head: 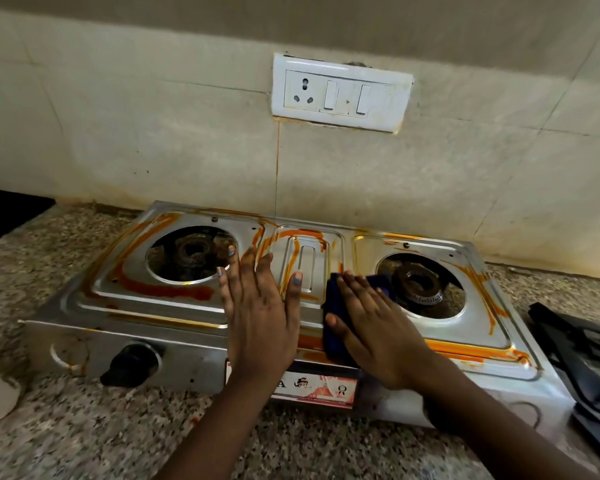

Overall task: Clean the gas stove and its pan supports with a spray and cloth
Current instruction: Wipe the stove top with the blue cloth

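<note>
Both hands lie flat on the gas stove (174, 317). The left hand (260, 306) has its fingers straight and spread, palm down on the steel top between the left burner opening and the raised centre panel, holding nothing. The right hand (378, 327) also has straight fingers and presses a dark blue cloth (333, 344) against the top just left of the right burner; the cloth shows at the fingertips and under the thumb side, down to the stove's front edge.

Behind everything stands a beige tiled wall (153, 116), stained along its foot. The speckled granite desk (84, 427) carries the stove, which sits slightly askew to the wall. Its steel top is streaked with orange-red residue, thickest in front of the left opening and along the right front edge. Both burners sit bare in their round openings: the left burner (191, 252) dark and crusted, the right burner (418, 282) partly behind the cloth's corner. Dark pan supports (575, 344) seem to lie stacked on the desk at the stove's right end, though blur and the frame edge make this uncertain. A white socket plate (340, 93) with two switches is fixed to the wall above the stove. One black knob (129, 363) sits on the front panel, left of a red-edged label (312, 386).
</note>
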